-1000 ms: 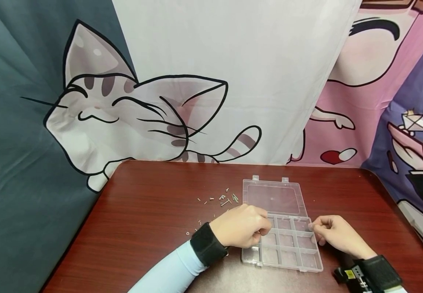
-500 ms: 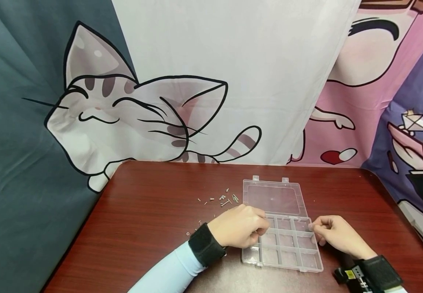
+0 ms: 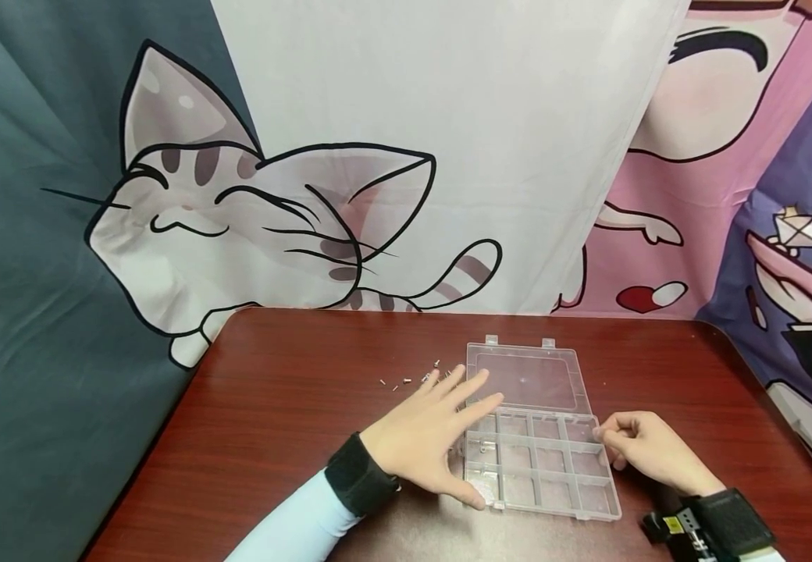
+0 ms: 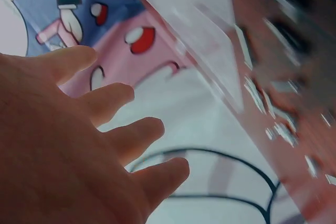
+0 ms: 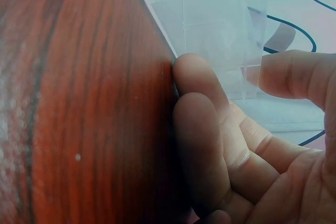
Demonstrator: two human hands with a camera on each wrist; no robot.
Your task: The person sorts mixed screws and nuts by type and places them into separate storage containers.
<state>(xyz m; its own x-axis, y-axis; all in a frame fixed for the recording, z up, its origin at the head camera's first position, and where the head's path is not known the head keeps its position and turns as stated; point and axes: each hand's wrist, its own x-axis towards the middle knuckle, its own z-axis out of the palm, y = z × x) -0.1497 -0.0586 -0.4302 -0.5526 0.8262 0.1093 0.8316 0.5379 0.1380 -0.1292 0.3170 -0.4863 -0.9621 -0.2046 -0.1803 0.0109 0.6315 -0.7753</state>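
A clear plastic compartment box [image 3: 552, 473] lies opened flat on the table, its lid [image 3: 528, 380] folded back behind the divided tray. My left hand [image 3: 420, 437] hovers at the tray's left edge, fingers and thumb spread wide, holding nothing. In the left wrist view its fingers [image 4: 144, 135] are stretched apart too. My right hand [image 3: 648, 450] grips the tray's right wall near the lid end; in the right wrist view the fingers [image 5: 197, 124] lie along the outside of the wall. A small metal piece [image 3: 483, 449] shows in a left compartment.
Several small screws [image 3: 407, 381] lie scattered on the brown wooden table [image 3: 258, 437], left of the lid and partly hidden behind my left hand. The left wrist view shows more screws [image 4: 283, 132] close up, blurred. A printed curtain [image 3: 406, 94] hangs behind the table's far edge.
My left hand has drawn back left from over the tray, and its bunched fingers have spread wide, uncovering the left compartments. My right hand stays at the tray's right wall.
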